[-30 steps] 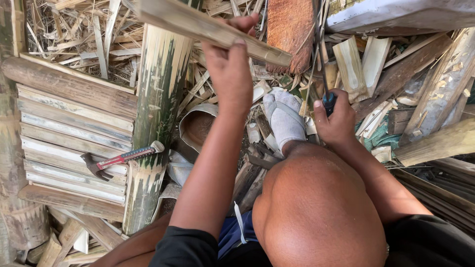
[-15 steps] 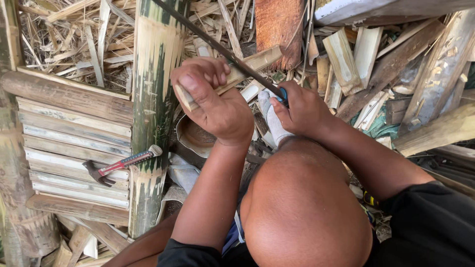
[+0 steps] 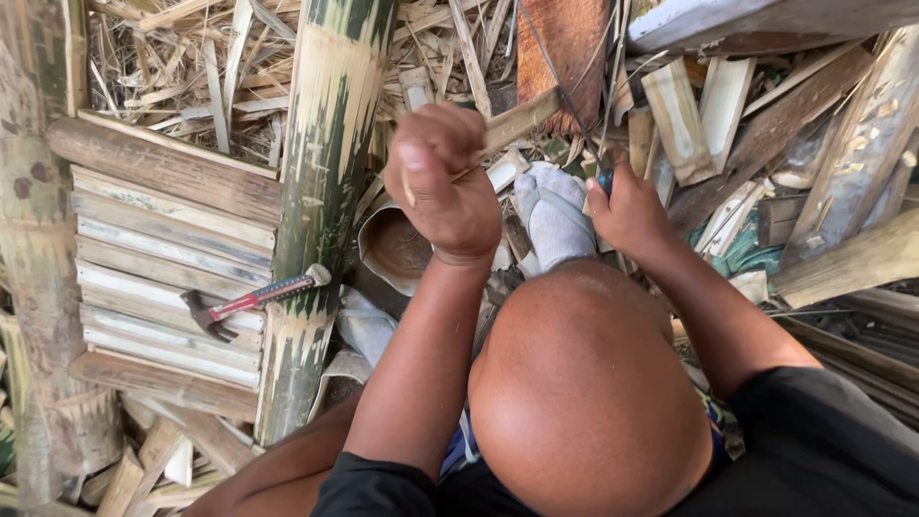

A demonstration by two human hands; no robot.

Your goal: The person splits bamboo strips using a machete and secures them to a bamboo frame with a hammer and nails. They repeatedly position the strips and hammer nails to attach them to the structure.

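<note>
Bamboo pole (image 3: 325,191) runs upright at ten o'clock. Left hand (image 3: 448,187), centre, has its fingers clamped on a bamboo strip (image 3: 517,123). At two o'clock, right hand (image 3: 627,211) grips a blue-handled knife (image 3: 605,177).

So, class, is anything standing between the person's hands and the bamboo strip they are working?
Nothing visible does. The left hand has its grip closed on the bamboo strip. The right hand holds a blue-handled knife beside the strip. The hammer lies well aside on the slats.
</note>
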